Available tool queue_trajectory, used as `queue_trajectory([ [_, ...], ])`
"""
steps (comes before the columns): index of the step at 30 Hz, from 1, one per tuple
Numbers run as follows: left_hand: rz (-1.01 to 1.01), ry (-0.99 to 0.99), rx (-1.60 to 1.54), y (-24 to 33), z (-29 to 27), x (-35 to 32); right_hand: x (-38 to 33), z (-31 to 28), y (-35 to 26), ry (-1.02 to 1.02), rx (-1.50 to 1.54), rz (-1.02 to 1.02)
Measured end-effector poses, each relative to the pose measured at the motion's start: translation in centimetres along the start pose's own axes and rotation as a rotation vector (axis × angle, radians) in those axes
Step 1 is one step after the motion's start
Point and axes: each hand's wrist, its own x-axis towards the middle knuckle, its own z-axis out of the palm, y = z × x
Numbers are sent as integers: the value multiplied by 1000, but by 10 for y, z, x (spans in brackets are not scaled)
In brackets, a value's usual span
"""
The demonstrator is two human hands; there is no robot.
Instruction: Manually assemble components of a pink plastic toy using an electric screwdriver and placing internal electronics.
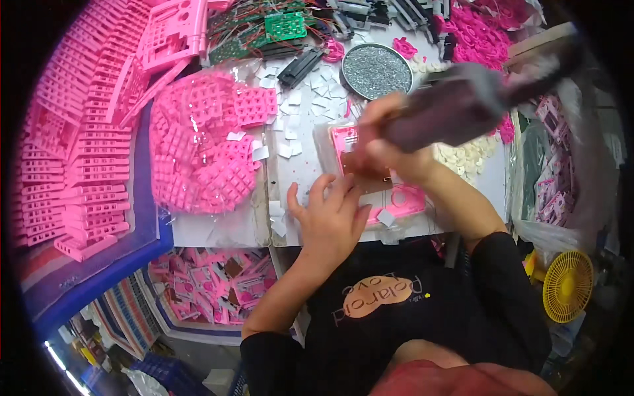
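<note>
I see my left hand [330, 221], fingers spread, by the pink casing [415, 202]; my right hand [396, 148] grips a dark tool [446, 111]; bare surface [298, 169] shows left.

A workshop for small plastic goods, by the look of it: pink casings [92, 142] stacked in rows, a clear bag of pink keypad pieces [205, 145], wired green circuit boards [285, 26] and a round dish of grey metal bits [377, 70] crowd the white desk [294, 170]. More pink parts [221, 287] fill a container below, and 1 dark handheld tool [446, 109] is in use.
</note>
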Motion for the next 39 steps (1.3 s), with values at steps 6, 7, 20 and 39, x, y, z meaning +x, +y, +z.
queue_trajectory([
  [6,5,-10,-34,-2,-1,3,-21,-28,11,47,-90,-149],
  [7,3,-10,-37,-1,-1,4,-23,-28,14,54,-105,-151],
  [20,-15,0,-56,-3,1,4,-19,-31,12,-83,-304,-150],
  [39,208,-122,-144,32,1,-1,-10,-35,-44,241,-167,-97],
])
